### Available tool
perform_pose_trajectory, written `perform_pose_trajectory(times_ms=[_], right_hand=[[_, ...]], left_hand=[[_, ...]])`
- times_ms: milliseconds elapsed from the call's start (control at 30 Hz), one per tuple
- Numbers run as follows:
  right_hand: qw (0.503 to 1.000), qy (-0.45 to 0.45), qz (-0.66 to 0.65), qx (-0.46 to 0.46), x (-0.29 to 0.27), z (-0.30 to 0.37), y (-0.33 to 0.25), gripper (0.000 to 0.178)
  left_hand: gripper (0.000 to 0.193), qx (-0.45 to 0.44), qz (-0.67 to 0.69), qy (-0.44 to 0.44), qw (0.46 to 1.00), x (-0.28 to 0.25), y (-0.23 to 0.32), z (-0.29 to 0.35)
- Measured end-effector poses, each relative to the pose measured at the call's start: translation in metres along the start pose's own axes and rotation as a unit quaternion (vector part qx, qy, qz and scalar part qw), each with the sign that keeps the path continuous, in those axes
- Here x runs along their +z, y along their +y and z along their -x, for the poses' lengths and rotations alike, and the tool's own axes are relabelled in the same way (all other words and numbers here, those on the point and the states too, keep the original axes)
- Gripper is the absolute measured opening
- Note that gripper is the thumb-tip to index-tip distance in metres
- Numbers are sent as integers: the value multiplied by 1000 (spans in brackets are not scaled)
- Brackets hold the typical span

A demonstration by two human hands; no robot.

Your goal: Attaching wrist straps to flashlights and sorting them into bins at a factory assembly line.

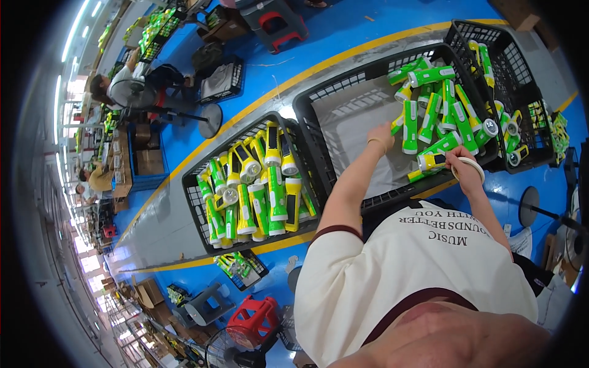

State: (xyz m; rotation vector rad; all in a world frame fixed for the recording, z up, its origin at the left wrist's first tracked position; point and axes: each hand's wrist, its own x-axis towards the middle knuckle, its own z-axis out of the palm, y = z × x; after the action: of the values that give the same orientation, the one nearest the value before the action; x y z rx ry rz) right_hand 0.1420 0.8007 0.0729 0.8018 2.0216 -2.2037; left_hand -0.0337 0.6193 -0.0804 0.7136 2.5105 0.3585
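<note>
Green, yellow and white flashlights (431,116) lie heaped in the right part of a large black crate (305,104). My left hand (381,133) is over the crate at the heap's left edge, beside a yellow-green flashlight (397,122). Its fingertips are hard to make out, so I cannot tell whether they grip anything. Closer to me, my right hand (464,164) is closed round one end of a yellow flashlight with a black panel (431,161), at the crate's near side. A pale ring (471,164) circles my right wrist.
Another black crate (197,184) full of flashlights stands to the left. Beyond the right end, more black crates (497,37) hold several flashlights. A red stool (253,320), a standing fan (132,93) and seated people are around the blue floor (362,27), which has yellow lines.
</note>
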Motion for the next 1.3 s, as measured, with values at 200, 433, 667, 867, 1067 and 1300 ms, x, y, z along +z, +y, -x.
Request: perform_pose_trajectory(times_ms=[200, 433, 667, 867, 1067, 1300], right_hand=[[995, -90, -38, 9, 37, -23, -15, 14], [955, -292, -47, -38, 136, -5, -78, 11], [901, -421, 1, -104, 207, 13, -108, 17], [893, -437, 36, -101, 234, 27, -113, 19], [918, -334, 164, -135, 258, 40, -114, 23], [881, -389, 161, -216, 282, 33, -94, 21]], left_hand=[[39, -42, 786, -47, 616, -63, -7, 142], [45, 69, 763, 255, 589, -133, -8, 225], [56, 108, 672, 266, 682, -149, -21, 260], [46, 182, 736, 274, 592, -148, -31, 278], [32, 155, 726, 307, 596, -143, -47, 284], [32, 60, 750, 313, 579, -148, -78, 307]])
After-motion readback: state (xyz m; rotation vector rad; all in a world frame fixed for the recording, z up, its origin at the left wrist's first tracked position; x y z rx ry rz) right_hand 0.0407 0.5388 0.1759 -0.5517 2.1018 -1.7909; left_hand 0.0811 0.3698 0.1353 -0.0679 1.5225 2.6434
